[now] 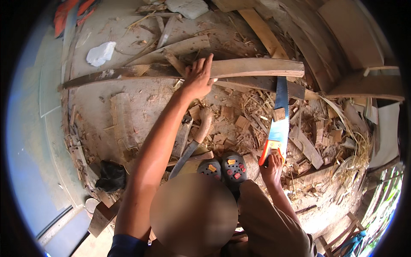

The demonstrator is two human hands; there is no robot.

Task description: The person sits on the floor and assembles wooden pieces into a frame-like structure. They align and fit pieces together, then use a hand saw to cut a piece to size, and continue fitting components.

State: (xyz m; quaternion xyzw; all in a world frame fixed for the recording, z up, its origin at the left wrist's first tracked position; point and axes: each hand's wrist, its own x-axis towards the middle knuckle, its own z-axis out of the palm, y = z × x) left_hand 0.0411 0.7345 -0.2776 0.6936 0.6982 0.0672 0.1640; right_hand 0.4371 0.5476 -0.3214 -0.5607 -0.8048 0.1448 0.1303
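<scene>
Chip-strewn floor: left hand on plank, grip unclear; right hand clasps handsaw. Sawing, likely; steady bracing needed!

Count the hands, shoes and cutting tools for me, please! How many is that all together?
Hands: 2 (left hand, right hand)
Shoes: 2 (left clog, right clog)
Cutting tools: 2 (saw, wooden-handled knife)
Total: 6
</scene>
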